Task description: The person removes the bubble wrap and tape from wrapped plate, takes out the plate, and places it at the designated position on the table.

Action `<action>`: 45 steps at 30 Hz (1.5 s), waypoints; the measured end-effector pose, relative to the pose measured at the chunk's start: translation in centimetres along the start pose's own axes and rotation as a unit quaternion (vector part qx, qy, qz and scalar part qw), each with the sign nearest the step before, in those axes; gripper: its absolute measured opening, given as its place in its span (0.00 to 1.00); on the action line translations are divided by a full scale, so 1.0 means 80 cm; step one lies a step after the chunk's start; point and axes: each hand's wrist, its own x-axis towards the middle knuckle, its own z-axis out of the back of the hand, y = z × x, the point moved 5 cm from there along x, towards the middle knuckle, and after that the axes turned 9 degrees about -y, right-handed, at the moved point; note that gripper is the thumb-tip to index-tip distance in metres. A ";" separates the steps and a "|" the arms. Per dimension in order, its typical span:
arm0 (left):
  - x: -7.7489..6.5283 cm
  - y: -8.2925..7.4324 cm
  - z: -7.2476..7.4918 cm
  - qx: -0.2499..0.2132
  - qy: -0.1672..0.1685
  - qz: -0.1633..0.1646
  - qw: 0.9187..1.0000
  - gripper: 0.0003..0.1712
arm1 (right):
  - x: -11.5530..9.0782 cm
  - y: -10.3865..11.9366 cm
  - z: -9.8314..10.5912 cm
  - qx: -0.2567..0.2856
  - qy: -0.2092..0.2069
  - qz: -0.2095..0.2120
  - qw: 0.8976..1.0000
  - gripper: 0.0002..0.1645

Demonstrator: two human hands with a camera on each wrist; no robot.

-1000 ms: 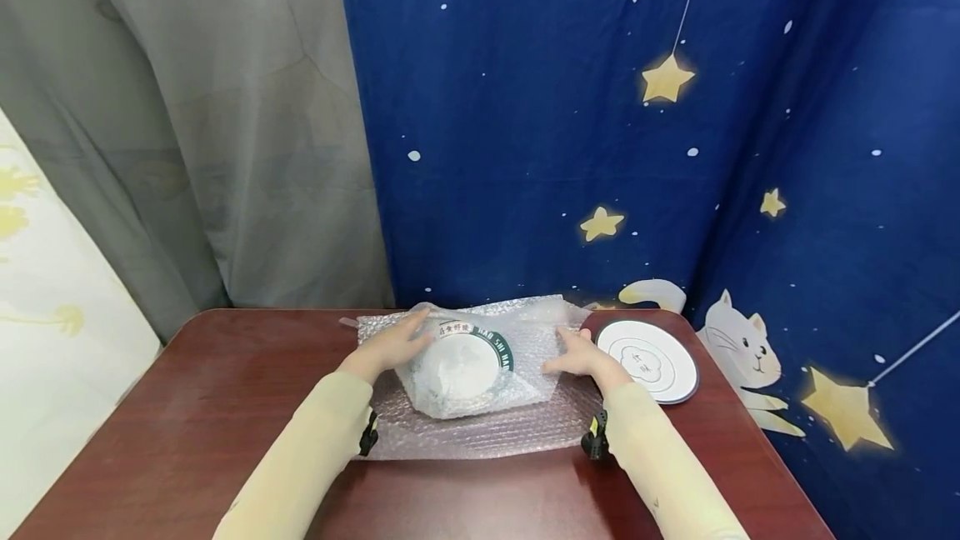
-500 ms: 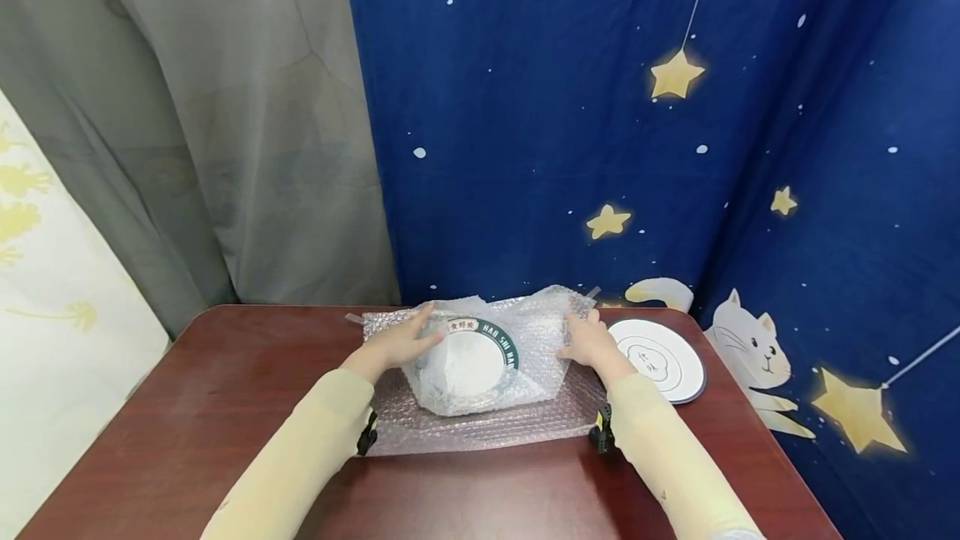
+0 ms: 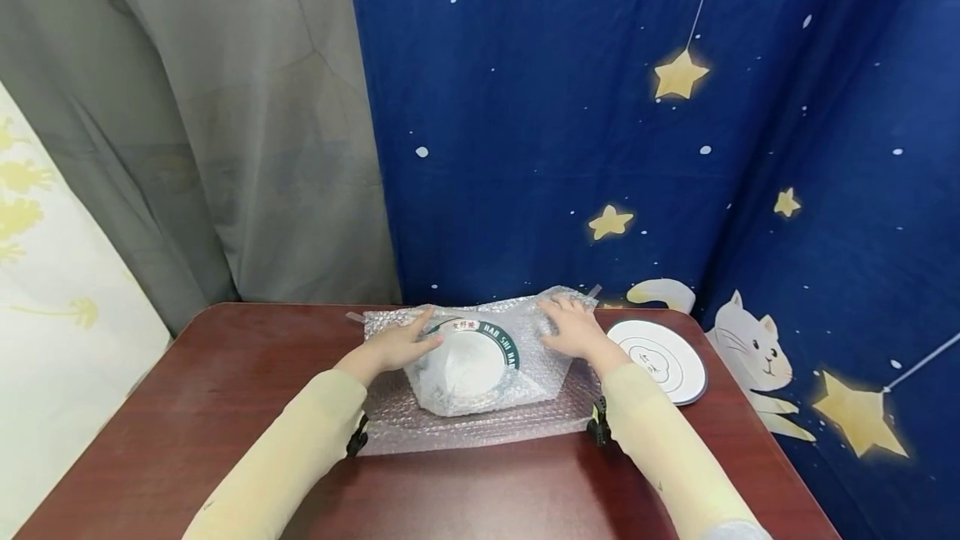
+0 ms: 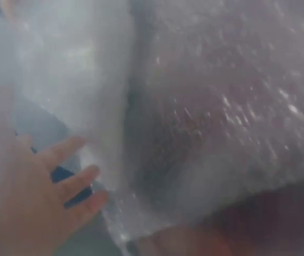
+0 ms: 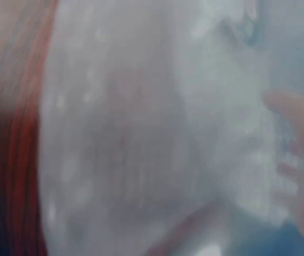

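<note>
In the head view, a white plate [image 3: 476, 363] with a green lettered rim lies in bubble wrap [image 3: 480, 436], part of the sheet folded over it. My left hand [image 3: 388, 348] rests at the left side of the wrapped plate, fingers extended over the fold. On the right, my right hand [image 3: 576, 330] lies spread on the far right part of the wrap. The left wrist view is hazy and shows the left hand's straight fingers [image 4: 82, 181] against the wrap's edge. Blurred right-hand fingers [image 5: 290, 109] lie along the sheet in the right wrist view.
A second white plate [image 3: 663, 348] with a dark rim and printed centre stands right of the wrap, beside my right forearm. The reddish-brown table [image 3: 247, 390] ends at a blue star curtain [image 3: 525, 148] and a grey curtain [image 3: 300, 190].
My right hand moved right to the wrap's right edge, whose corner rose, then shifted back left onto the sheet's far right part. My left hand stays almost in place.
</note>
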 end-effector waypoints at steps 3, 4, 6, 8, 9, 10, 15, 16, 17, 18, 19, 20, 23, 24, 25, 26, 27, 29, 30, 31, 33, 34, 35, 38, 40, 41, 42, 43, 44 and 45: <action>-0.003 0.003 0.003 -0.008 -0.006 0.002 1.000 0.43 | 0.004 0.003 -0.002 0.016 0.011 -0.012 1.000 0.44; -0.003 0.004 0.004 -0.011 -0.008 0.001 1.000 0.42 | 0.005 0.003 -0.003 0.023 0.016 -0.018 0.999 0.45; -0.005 0.006 0.006 -0.013 -0.014 -0.003 1.000 0.42 | 0.006 0.004 -0.004 0.028 0.025 -0.025 0.999 0.46; -0.007 0.008 0.010 -0.010 -0.021 -0.011 1.000 0.41 | 0.006 0.004 -0.003 0.033 0.036 -0.034 0.998 0.47; -0.008 0.008 0.011 -0.011 -0.024 -0.017 1.000 0.41 | 0.007 0.004 -0.003 0.033 0.041 -0.036 0.998 0.47; -0.010 0.008 0.013 -0.009 -0.027 -0.023 0.999 0.41 | 0.007 0.004 -0.003 0.036 0.044 -0.039 0.998 0.48; -0.017 0.006 0.023 -0.003 -0.039 -0.055 0.998 0.37 | 0.006 0.005 0.001 0.070 0.065 -0.048 0.994 0.48; -0.019 0.007 0.025 0.001 -0.043 -0.061 0.997 0.36 | 0.006 0.006 0.002 0.082 0.070 -0.048 0.993 0.48; -0.021 0.008 0.026 0.005 -0.048 -0.065 0.997 0.35 | 0.007 0.006 0.002 0.091 0.077 -0.049 0.992 0.48; -0.022 0.010 0.027 0.006 -0.051 -0.066 0.996 0.35 | 0.007 0.007 0.002 0.101 0.084 -0.048 0.990 0.48; -0.024 0.013 0.028 0.008 -0.054 -0.067 0.996 0.34 | 0.007 0.008 0.003 0.111 0.089 -0.045 0.989 0.48; -0.026 0.015 0.029 0.011 -0.058 -0.069 0.996 0.34 | 0.007 0.008 0.004 0.119 0.096 -0.046 0.987 0.48; -0.033 0.022 0.031 0.024 -0.065 -0.073 0.995 0.34 | 0.007 0.011 0.008 0.136 0.113 -0.043 0.983 0.48; -0.036 0.023 0.031 0.029 -0.066 -0.075 0.995 0.34 | 0.006 0.012 0.010 0.141 0.118 -0.042 0.982 0.48; -0.039 0.023 0.032 0.035 -0.068 -0.082 0.994 0.34 | 0.006 0.013 0.012 0.143 0.123 -0.041 0.981 0.48; -0.042 0.023 0.032 0.041 -0.070 -0.090 0.993 0.33 | 0.005 0.014 0.014 0.145 0.129 -0.043 0.980 0.49; -0.045 0.023 0.032 0.047 -0.070 -0.095 0.992 0.33 | 0.005 0.015 0.017 0.145 0.134 -0.042 0.979 0.49; -0.051 0.021 0.031 0.060 -0.074 -0.107 0.990 0.31 | 0.004 0.015 0.020 0.142 0.142 -0.045 0.979 0.50; -0.054 0.020 0.030 0.068 -0.078 -0.114 0.988 0.29 | 0.003 0.016 0.021 0.140 0.144 -0.045 0.979 0.50; -0.057 0.019 0.028 0.076 -0.083 -0.120 0.986 0.28 | 0.003 0.015 0.022 0.137 0.146 -0.045 0.979 0.50; -0.063 0.016 0.025 0.096 -0.096 -0.129 0.982 0.24 | 0.003 0.015 0.023 0.134 0.149 -0.047 0.979 0.50; -0.066 0.014 0.023 0.105 -0.103 -0.136 0.980 0.23 | 0.003 0.014 0.023 0.133 0.150 -0.046 0.979 0.49; -0.069 0.012 0.021 0.115 -0.111 -0.144 0.977 0.22 | 0.003 0.014 0.023 0.134 0.149 -0.046 0.979 0.49; -0.078 0.004 0.016 0.131 -0.124 -0.161 0.970 0.20 | 0.004 0.013 0.022 0.133 0.148 -0.047 0.979 0.48; -0.084 0.000 0.012 0.131 -0.124 -0.171 0.969 0.20 | 0.005 0.014 0.021 0.135 0.147 -0.050 0.979 0.47; -0.087 -0.002 0.009 0.129 -0.122 -0.176 0.968 0.20 | 0.006 0.014 0.021 0.136 0.145 -0.053 0.979 0.47; -0.089 -0.004 0.007 0.126 -0.120 -0.180 0.968 0.20 | 0.006 0.014 0.021 0.138 0.144 -0.056 0.978 0.47; -0.092 -0.006 0.005 0.121 -0.117 -0.186 0.968 0.20 | 0.007 0.014 0.021 0.139 0.142 -0.059 0.978 0.47; -0.094 -0.008 0.003 0.117 -0.117 -0.193 0.967 0.20 | 0.007 0.014 0.021 0.140 0.139 -0.060 0.978 0.47; -0.097 -0.010 0.001 0.116 -0.117 -0.198 0.966 0.21 | 0.008 0.015 0.020 0.141 0.136 -0.059 0.979 0.46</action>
